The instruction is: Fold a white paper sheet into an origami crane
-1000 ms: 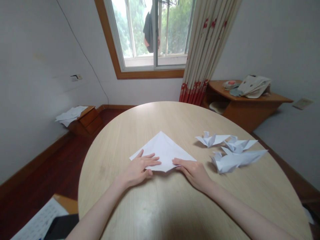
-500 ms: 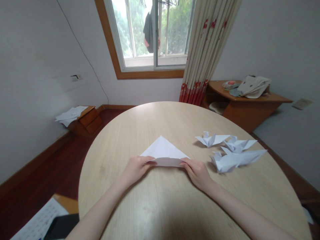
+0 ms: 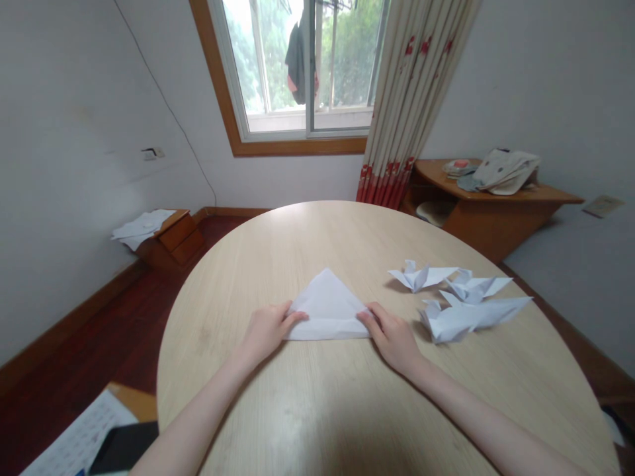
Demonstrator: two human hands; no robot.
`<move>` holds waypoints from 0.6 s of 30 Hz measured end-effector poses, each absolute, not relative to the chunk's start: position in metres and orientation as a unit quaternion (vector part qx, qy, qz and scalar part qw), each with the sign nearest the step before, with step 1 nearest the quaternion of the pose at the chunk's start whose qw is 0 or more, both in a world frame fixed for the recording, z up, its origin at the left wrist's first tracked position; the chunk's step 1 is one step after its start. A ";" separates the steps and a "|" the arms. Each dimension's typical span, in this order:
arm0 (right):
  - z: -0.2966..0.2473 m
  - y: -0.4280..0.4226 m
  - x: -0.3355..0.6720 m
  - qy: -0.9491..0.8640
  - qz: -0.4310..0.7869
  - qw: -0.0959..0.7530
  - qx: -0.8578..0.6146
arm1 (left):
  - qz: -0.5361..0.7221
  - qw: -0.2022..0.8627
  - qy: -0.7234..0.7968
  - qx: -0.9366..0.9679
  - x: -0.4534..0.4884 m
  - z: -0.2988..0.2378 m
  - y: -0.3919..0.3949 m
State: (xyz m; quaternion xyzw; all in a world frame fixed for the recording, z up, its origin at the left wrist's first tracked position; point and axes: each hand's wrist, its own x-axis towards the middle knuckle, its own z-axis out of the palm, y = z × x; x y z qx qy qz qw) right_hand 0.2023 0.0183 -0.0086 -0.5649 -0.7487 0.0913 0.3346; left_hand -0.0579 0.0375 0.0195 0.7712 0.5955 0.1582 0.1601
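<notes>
The folded white paper (image 3: 327, 307) lies flat on the round table (image 3: 317, 410), in the middle of the frame. Its long edge runs left to right on the near side, and its tip points toward the top. The left hand (image 3: 268, 328) is at the left corner and the right hand (image 3: 393, 334) at the right corner, both equally near. The fingertips rest on the paper; whether they pinch it or only press, I cannot tell.
</notes>
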 end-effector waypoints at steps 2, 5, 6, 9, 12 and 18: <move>-0.009 0.018 0.202 -0.747 0.099 0.314 -0.578 | 0.144 0.150 0.601 0.771 -0.058 0.020 0.038; -0.010 0.019 0.202 -0.749 0.091 0.272 -0.597 | 0.112 0.141 0.603 0.777 -0.057 0.021 0.040; -0.010 0.020 0.202 -0.751 0.082 0.255 -0.603 | 0.102 0.142 0.602 0.779 -0.056 0.021 0.040; -0.012 0.021 0.201 -0.760 0.049 0.206 -0.615 | 0.072 0.151 0.599 0.783 -0.055 0.022 0.040; -0.014 0.022 0.199 -0.769 0.011 0.165 -0.617 | 0.049 0.153 0.598 0.785 -0.055 0.022 0.040; -0.012 0.020 0.197 -0.785 -0.041 0.130 -0.604 | 0.038 0.116 0.602 0.789 -0.057 0.019 0.040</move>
